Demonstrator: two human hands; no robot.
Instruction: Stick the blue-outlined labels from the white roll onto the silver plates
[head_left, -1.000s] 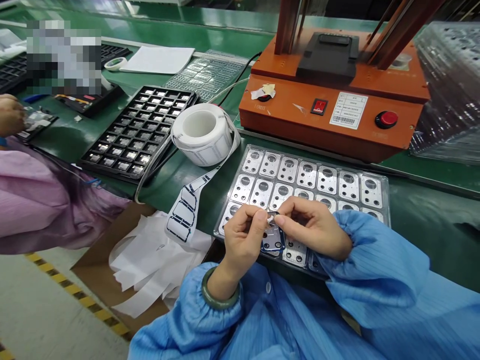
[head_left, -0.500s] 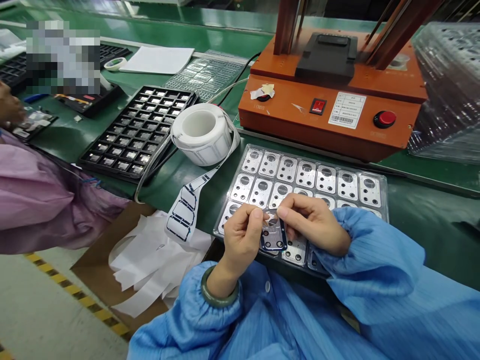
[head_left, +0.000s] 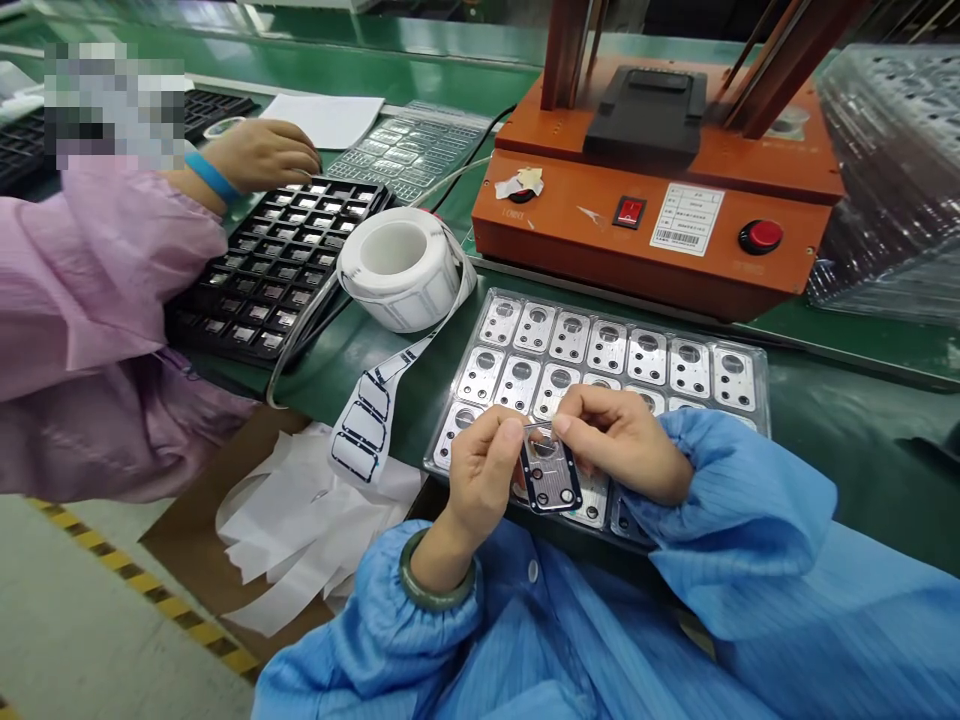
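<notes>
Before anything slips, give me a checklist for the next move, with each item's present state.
1. Left hand pinching the thin, dark-edged rectangular piece near its top: ok.
2. Right hand pinching that piece near its top right: ok.
3. Edging fully lined up: cannot tell, fingers cover part.
4. Piece lifted off the clear plastic tray: cannot tell from this view.
5. Co-worker's hand apart from the piece: ok, it is at the black plastic grid tray.
</notes>
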